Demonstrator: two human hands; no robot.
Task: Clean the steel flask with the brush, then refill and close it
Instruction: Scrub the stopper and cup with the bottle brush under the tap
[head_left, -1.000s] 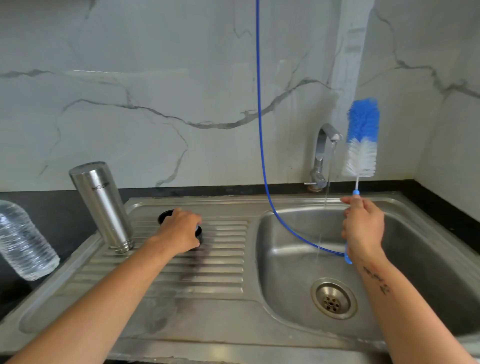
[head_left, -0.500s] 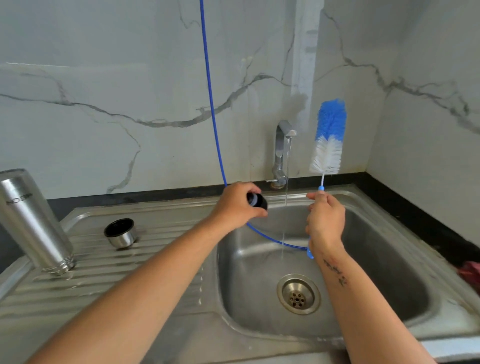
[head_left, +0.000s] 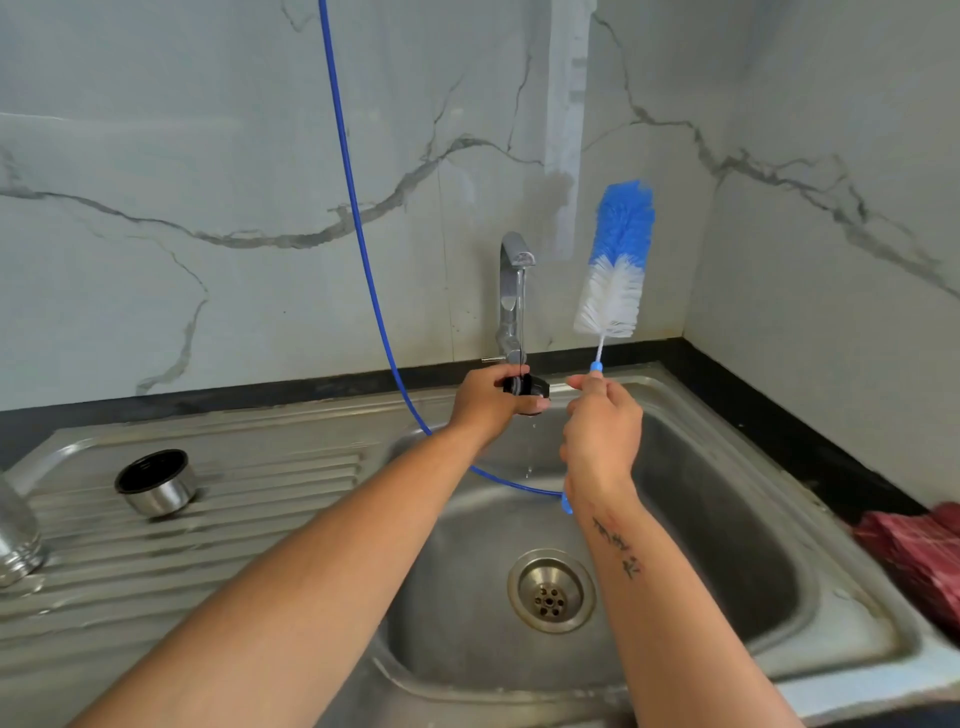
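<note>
Standing at the far left edge of the draining board, the steel flask (head_left: 18, 540) is cut off by the frame, so only its lower end is seen and no writing on it can be read. Just to its right, a small steel cup (head_left: 156, 481) with a dark inside is set upright on the ribbed board; whether anything is in it cannot be told. A blue hose (head_left: 358, 234) is hung from above and is led down into the sink (head_left: 727, 519), whose basin holds only wet traces around the drain (head_left: 550, 591). The left arm is stretched forward over the basin, and the left hand (head_left: 488, 400) is held under the tap (head_left: 511, 291), its fingers curled round a black stopper (head_left: 527, 388); a thin stream of water is run onto the stopper and drips are seen below it. Close beside it, without touching, the right hand (head_left: 602, 431) is raised with the wrist bent, and the thin handle of the brush (head_left: 618, 260) is pinched between thumb and fingers, the blue and white bristles pointed upward against the marble wall (head_left: 208, 156). A small dark tattoo is seen on the right forearm. At the far right, a red cloth (head_left: 919, 556) is laid on the dark tabletop (head_left: 779, 441).
</note>
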